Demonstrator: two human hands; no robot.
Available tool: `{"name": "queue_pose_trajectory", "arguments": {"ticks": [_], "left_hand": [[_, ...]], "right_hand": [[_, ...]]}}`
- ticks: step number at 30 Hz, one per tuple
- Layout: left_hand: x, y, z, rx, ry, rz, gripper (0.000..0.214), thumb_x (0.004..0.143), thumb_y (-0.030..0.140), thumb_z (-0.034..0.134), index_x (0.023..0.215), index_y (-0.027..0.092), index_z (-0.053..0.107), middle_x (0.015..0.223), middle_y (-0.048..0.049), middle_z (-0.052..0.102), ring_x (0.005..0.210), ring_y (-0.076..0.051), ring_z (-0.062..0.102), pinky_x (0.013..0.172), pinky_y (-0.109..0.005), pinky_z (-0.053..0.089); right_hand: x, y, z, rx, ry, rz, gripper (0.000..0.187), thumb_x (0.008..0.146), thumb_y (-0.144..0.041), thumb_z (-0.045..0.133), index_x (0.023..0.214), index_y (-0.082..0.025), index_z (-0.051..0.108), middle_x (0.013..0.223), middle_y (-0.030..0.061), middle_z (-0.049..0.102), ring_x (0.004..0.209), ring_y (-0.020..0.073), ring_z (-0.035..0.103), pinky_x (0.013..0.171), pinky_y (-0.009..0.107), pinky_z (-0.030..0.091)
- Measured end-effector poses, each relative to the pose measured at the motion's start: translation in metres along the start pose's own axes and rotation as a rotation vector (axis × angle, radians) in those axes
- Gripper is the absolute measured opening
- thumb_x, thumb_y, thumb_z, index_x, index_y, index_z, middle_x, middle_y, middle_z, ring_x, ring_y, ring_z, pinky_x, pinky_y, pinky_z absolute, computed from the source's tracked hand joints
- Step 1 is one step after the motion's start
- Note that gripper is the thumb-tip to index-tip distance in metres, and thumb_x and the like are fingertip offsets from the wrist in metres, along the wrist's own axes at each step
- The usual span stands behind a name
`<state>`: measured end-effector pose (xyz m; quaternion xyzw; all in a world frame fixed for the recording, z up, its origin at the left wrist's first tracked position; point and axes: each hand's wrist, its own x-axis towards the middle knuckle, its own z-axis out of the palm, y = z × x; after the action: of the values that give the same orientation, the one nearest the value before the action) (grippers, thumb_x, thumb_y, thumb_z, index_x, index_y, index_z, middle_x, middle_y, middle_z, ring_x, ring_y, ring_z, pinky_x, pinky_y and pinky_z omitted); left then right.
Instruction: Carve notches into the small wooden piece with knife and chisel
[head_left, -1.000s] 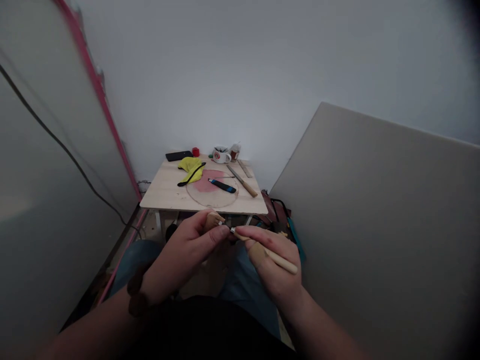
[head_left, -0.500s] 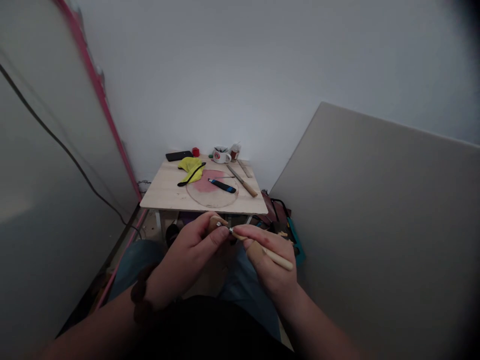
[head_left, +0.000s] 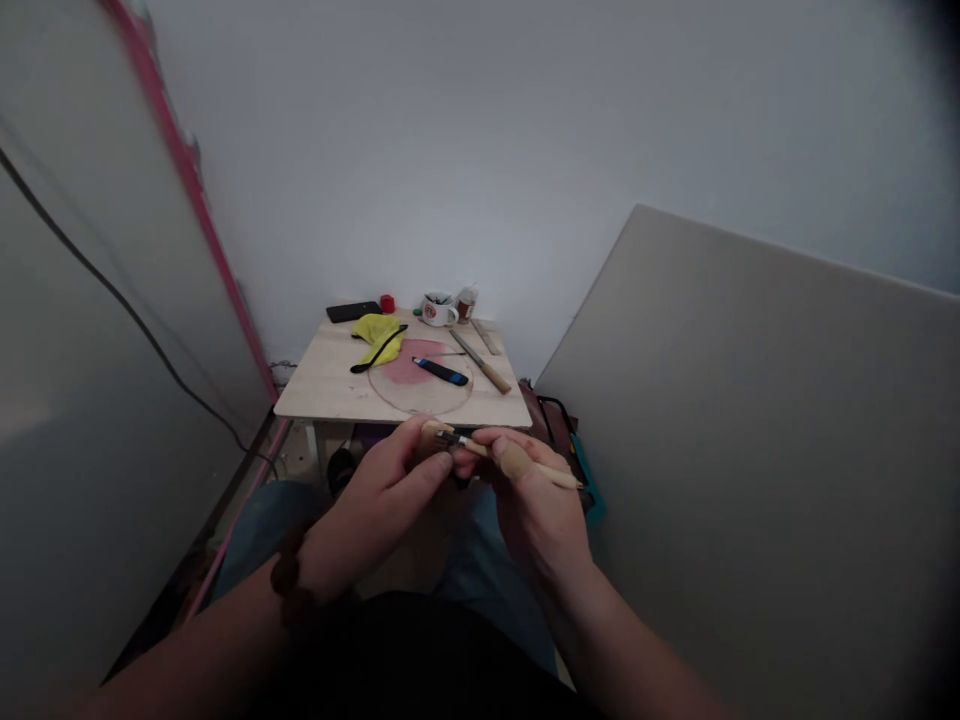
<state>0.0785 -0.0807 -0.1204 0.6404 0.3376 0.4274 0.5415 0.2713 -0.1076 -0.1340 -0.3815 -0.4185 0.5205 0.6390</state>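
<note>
My left hand is closed at the table's near edge, thumb and fingers pinching a small dark and tan piece, mostly covered by the fingers. My right hand is closed around a slim tool with a pale wooden handle. A light collar and a dark tip show at the tool's left end, and that tip meets the small piece. I cannot tell the tool's exact kind. A tan covering wraps my right thumb. Both hands are close together above my lap.
Beyond the hands stands a small wooden table. On it lie a blue-black utility knife, a yellow cloth, a wooden-handled file, a mug, a jar and a black phone. A grey panel rises at right.
My right hand has rolled over slightly and the tool's dark tip now shows more. Both hands have moved up a little. The things on the table lie as before.
</note>
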Motion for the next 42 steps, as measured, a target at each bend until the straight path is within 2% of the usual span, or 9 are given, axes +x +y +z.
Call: {"name": "queue_pose_trajectory", "arguments": {"ticks": [3,6,9,15,20,25,29,33,42], "left_hand": [[-0.001,-0.003,-0.003,0.091,0.041,0.019,0.012,0.114,0.033,0.064,0.112,0.024,0.072,0.110,-0.0025,0.076,0.103,-0.022,0.067,0.092,-0.035,0.052],[-0.003,-0.004,-0.004,-0.101,0.048,-0.149,0.023,0.116,0.044,0.060,0.104,0.025,0.068,0.090,0.0015,0.066,0.075,-0.018,0.056,0.067,-0.030,0.045],[-0.005,0.002,-0.004,-0.204,0.026,-0.213,0.032,0.117,0.050,0.058,0.097,0.025,0.065,0.081,0.0037,0.058,0.063,-0.016,0.043,0.058,-0.030,0.038],[-0.008,0.014,-0.005,-0.177,-0.005,-0.140,0.041,0.120,0.047,0.056,0.087,0.024,0.065,0.079,0.0014,0.060,0.068,-0.017,0.049,0.066,-0.031,0.043],[-0.009,0.012,-0.006,-0.263,0.002,-0.144,0.032,0.117,0.045,0.063,0.093,0.025,0.069,0.082,0.0000,0.068,0.073,-0.018,0.057,0.069,-0.032,0.045],[-0.009,0.010,-0.008,-0.286,0.006,-0.177,0.030,0.116,0.040,0.064,0.092,0.023,0.069,0.083,0.0017,0.064,0.069,-0.014,0.050,0.063,-0.028,0.040],[-0.007,0.006,-0.008,-0.349,0.016,-0.199,0.016,0.109,0.036,0.081,0.103,0.024,0.073,0.087,0.0031,0.067,0.075,-0.013,0.057,0.069,-0.025,0.046],[-0.005,0.006,-0.006,-0.362,-0.014,-0.169,0.029,0.101,0.045,0.093,0.109,0.022,0.077,0.104,-0.0024,0.079,0.097,-0.020,0.072,0.086,-0.030,0.057],[-0.006,0.010,-0.003,-0.293,0.019,-0.174,0.029,0.101,0.048,0.090,0.106,0.022,0.079,0.103,-0.0042,0.082,0.096,-0.022,0.074,0.085,-0.033,0.059]], "right_hand": [[0.002,-0.001,0.009,0.253,0.032,0.198,0.032,0.091,-0.049,0.100,0.101,-0.020,0.091,0.090,0.0091,0.092,0.076,0.0214,0.087,0.071,0.029,0.071],[0.002,-0.006,0.010,0.381,-0.030,0.274,0.039,0.092,-0.054,0.097,0.108,-0.018,0.091,0.099,0.0123,0.094,0.083,0.0236,0.090,0.073,0.031,0.073],[-0.002,-0.011,0.004,0.323,-0.047,0.146,0.034,0.096,-0.050,0.092,0.110,-0.018,0.092,0.101,0.0127,0.094,0.086,0.0241,0.091,0.079,0.032,0.074],[-0.012,-0.011,-0.012,-0.084,-0.087,-0.107,0.024,0.102,-0.042,0.089,0.119,-0.026,0.093,0.105,0.0095,0.095,0.098,0.0268,0.093,0.092,0.039,0.075],[-0.015,-0.012,-0.020,-0.228,-0.119,-0.160,0.025,0.109,-0.041,0.080,0.127,-0.027,0.092,0.110,0.0088,0.094,0.103,0.0271,0.092,0.096,0.041,0.075],[-0.017,-0.017,-0.019,-0.274,-0.169,-0.207,0.023,0.111,-0.036,0.078,0.128,-0.029,0.092,0.113,0.0072,0.094,0.105,0.0249,0.091,0.096,0.037,0.073],[-0.018,-0.024,-0.015,-0.309,-0.190,-0.227,0.022,0.112,-0.033,0.077,0.127,-0.030,0.093,0.113,0.0062,0.094,0.104,0.0238,0.090,0.094,0.035,0.073],[-0.017,-0.031,-0.012,-0.423,-0.186,-0.284,0.021,0.109,-0.031,0.078,0.122,-0.031,0.095,0.112,0.0051,0.095,0.099,0.0236,0.091,0.086,0.033,0.075],[-0.021,-0.035,-0.014,-0.532,-0.209,-0.369,0.026,0.111,-0.029,0.075,0.128,-0.036,0.092,0.116,0.0019,0.094,0.104,0.0238,0.091,0.090,0.035,0.075]]}}
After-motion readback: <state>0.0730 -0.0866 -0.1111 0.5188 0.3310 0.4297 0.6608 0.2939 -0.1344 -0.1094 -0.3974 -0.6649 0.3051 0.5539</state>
